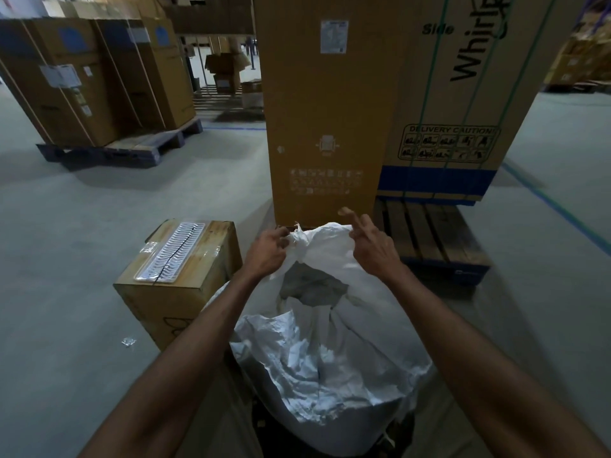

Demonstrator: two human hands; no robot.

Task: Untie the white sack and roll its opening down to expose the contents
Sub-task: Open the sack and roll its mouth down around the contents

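A crumpled white woven sack stands on the floor right in front of me, between my forearms. Its upper part is pulled up and away from me, and a dark gap shows in the folds below the raised edge. My left hand pinches the bunched, twisted top of the sack at its far left corner. Just to the right of that raised edge, my right hand hovers with its fingers spread and pointing up, holding nothing. What lies inside the sack is hidden.
A cardboard box with a white patterned sheet on top stands left of the sack. A tall brown carton rises just behind it, beside a Whirlpool carton on a wooden pallet. More palletised cartons stand far left. Grey concrete floor.
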